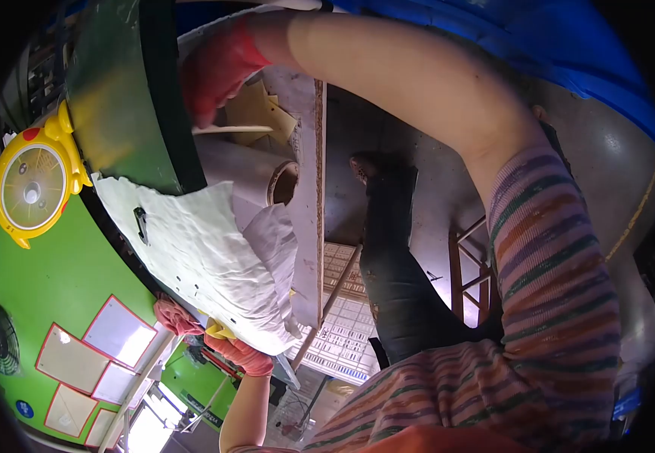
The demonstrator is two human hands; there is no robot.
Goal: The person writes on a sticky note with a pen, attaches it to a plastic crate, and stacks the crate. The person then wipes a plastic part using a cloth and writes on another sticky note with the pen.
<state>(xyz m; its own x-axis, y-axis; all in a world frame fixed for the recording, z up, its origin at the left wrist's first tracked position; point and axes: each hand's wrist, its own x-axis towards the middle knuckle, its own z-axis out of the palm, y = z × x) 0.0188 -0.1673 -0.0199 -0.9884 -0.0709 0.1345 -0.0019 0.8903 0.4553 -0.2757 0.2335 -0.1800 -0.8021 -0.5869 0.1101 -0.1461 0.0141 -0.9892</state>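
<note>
"How far along are you?"

"Partway, I'd judge. The white sheet (195,245) is spread out, its far end reaching the green panel (116,98), but the end toward the counter (307,226) is rumpled and folded over. It isn't lying flat, so that much looks unfinished. How much is left beyond that, I can't tell."

"Where are your hands?"

"Well apart. My left hand (241,355), in a reddish glove, is at the sheet's lower edge, just beside a bit of yellow material (220,330). The fingers look bent, but the edge hides them, so I can't tell whether I have hold of the cloth. That forearm comes up short from the bottom of the view."

"And the right?"

"My right hand (218,79) is out at the end of a long reach. The elbow is strongly bent, and the forearm crosses over the counter toward the dark edge of the panel. The fingers curl downward, blurred, next to a pale strip (235,130). Whether they grip it or only touch it, I can't tell."

"What's near there?"

"A tan card piece (271,117) and a thick tube (244,170), between my right hand and the sheet."
</note>
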